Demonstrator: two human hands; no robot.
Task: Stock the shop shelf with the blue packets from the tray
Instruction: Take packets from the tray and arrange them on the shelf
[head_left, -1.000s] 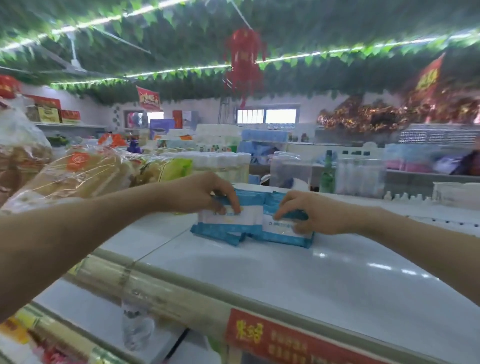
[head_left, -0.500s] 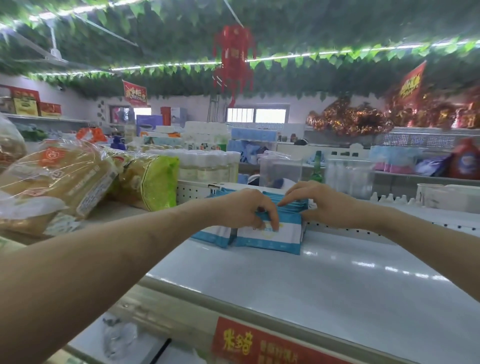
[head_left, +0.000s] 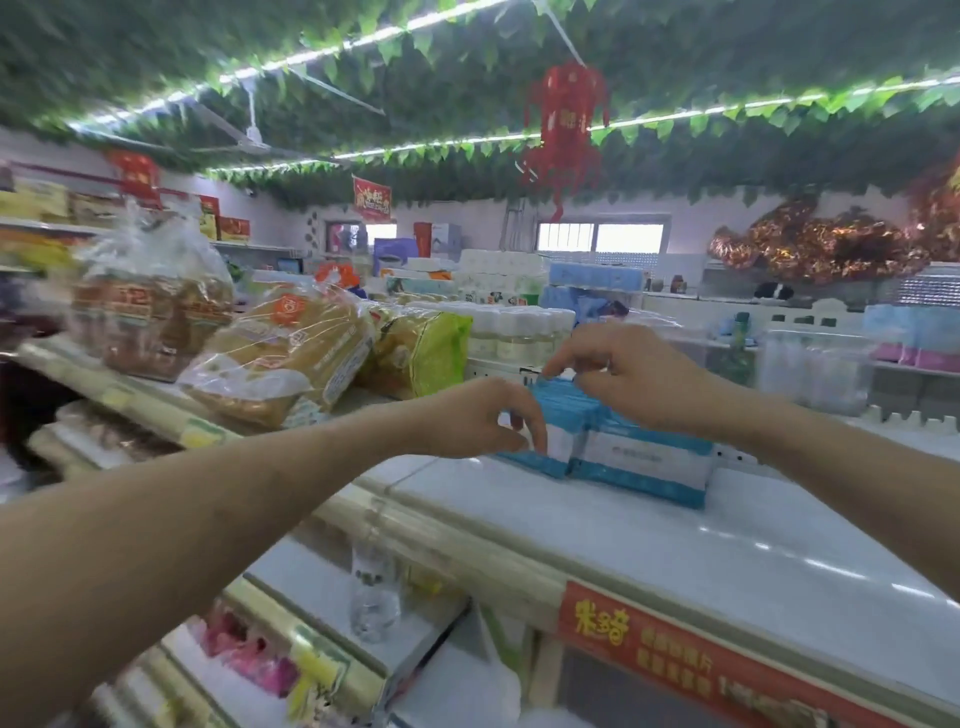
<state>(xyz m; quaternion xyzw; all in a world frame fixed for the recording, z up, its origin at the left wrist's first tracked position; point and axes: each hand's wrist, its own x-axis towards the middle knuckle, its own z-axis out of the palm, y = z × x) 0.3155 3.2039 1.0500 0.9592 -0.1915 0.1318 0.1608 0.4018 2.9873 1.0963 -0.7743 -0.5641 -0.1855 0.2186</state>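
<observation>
1. Far left, a tall bagged loaf (head_left: 150, 322) stands on the neighbouring shelf section. A second loaf (head_left: 280, 364) lies on its side just beside it, and a green bag (head_left: 421, 353) comes next.
2. Below these, on lower shelves, lie pink packs (head_left: 249, 649) and a clear bottle (head_left: 374, 592), both blurred.
3. The left hand (head_left: 478, 421) reaches in from the lower left with its fingers curled downward. The forefinger tip and thumb are clamped at the left end of the packets (head_left: 644, 462), on the front face near the bottom.
4. Behind the hands, a block of white bottles (head_left: 519, 332) stands past the shelf's back edge.
5. The packets stand upright on edge, pressed together in two groups side by side. Their white, blue-bordered faces are turned toward the camera. They sit on the white shelf (head_left: 675, 551), near its back rail and close to the seam with the neighbouring section.
6. The right hand (head_left: 639, 384) comes in from the right, over the packets. Its forefinger and thumb are curled onto their top edges in a pinch. The two hands are apart, with the packets between them.
7. On the shelf's front lip, lower right, runs a red label (head_left: 675, 660) with yellow characters.
8. Above hangs a red lantern (head_left: 563, 119), under a ceiling of green leaves.
</observation>
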